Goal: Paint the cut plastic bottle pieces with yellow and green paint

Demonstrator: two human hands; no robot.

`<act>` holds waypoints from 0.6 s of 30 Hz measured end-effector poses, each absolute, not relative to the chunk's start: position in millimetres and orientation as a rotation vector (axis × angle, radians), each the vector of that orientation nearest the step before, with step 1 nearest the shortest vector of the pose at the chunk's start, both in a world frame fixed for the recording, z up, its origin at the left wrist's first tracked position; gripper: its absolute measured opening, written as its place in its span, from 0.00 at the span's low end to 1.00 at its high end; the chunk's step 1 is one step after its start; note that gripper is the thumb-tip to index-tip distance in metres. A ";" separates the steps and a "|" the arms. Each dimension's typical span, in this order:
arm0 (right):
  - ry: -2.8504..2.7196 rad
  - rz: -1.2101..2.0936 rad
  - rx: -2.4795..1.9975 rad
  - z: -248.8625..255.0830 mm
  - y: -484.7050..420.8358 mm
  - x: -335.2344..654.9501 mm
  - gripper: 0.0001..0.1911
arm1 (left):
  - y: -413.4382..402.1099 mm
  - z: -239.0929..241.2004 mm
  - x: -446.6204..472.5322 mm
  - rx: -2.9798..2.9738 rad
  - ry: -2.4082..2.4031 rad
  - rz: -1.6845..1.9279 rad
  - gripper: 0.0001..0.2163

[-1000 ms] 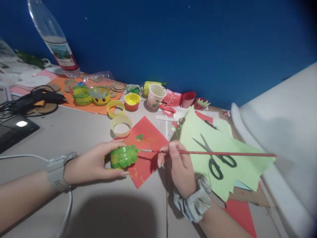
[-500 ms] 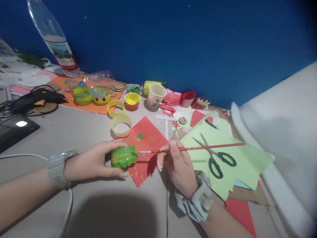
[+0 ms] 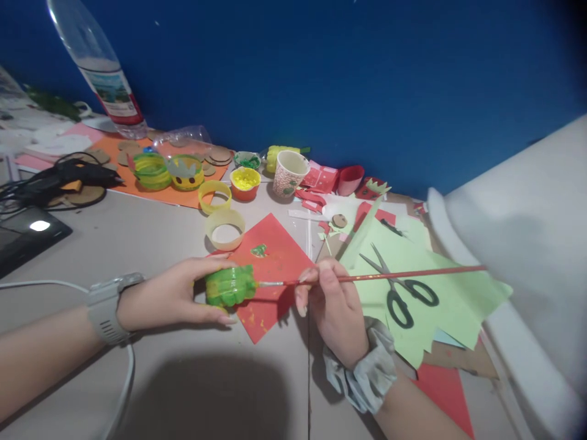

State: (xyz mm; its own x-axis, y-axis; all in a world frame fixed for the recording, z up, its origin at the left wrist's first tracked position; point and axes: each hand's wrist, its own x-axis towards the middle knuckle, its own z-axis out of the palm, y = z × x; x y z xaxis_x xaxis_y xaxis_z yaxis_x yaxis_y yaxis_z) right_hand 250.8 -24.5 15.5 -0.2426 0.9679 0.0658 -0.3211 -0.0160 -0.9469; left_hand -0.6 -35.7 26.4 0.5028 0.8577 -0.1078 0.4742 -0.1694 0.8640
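My left hand (image 3: 177, 293) is wrapped round a green-painted bottle bottom (image 3: 230, 286), its fingers above and below it. The piece is ribbed and shiny, with yellow showing through the green. My right hand (image 3: 332, 302) pinches a long red paintbrush (image 3: 413, 273), whose bristle tip meets the bottle bottom's right edge. Beneath both lies a red paper square (image 3: 287, 260) with paint smears and a green dab. Behind the left hand stand a pale yellow ring (image 3: 225, 221) and a brighter yellow ring (image 3: 214, 205).
A cup of yellow paint (image 3: 244, 190), a cup of green paint (image 3: 247, 160) and a paper cup (image 3: 290, 174) stand at the back. Scissors (image 3: 398, 292) lie on green paper (image 3: 463, 305) at right. Far left are a tall bottle (image 3: 112, 91) and a black glue gun (image 3: 87, 172).
My right hand and the paintbrush have shifted slightly right, the brush tip staying at the bottle bottom's right edge. My left hand keeps its grip.
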 end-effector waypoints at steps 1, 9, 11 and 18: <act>-1.147 1.499 -0.811 16.2 -24.5 251.0 0.14 | -35.5 26.1 -0.7 1.810 1.115 0.515 0.22; -1.141 1.608 -0.771 16.5 -23.8 251.0 0.15 | -36.0 26.6 -1.5 1.839 1.123 0.521 0.22; -1.184 1.598 -0.792 13.9 -21.5 251.3 0.14 | -36.5 26.0 -1.1 1.823 1.114 0.524 0.23; -1.106 1.590 -0.835 13.2 -18.7 250.8 0.16 | -37.5 22.2 -1.8 1.797 1.162 0.543 0.26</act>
